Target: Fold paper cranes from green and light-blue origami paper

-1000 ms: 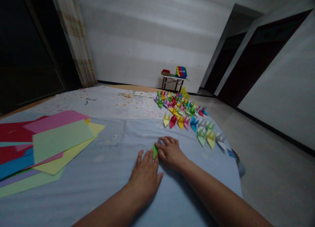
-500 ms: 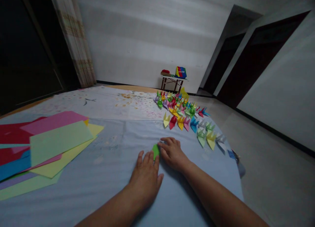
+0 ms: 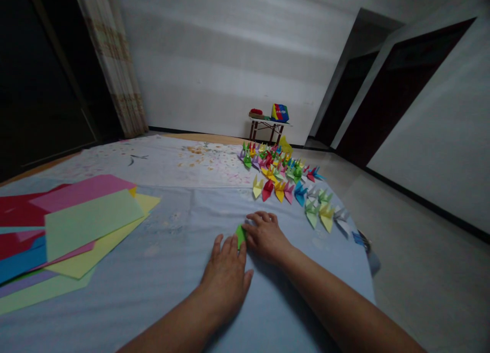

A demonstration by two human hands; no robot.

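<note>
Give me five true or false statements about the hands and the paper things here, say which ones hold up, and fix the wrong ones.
1. The left hand and right hand are both at the small green paper. True.
2. The paper birds are farther right than the loose sheets. True.
3. The left hand lies on the loose sheets. False: it is to their right, by the small green paper.
4. A multicolored box sits on a small stand in the background. True.
5. The uppermost of the loose sheets is blue. False: it is pale green.
</note>
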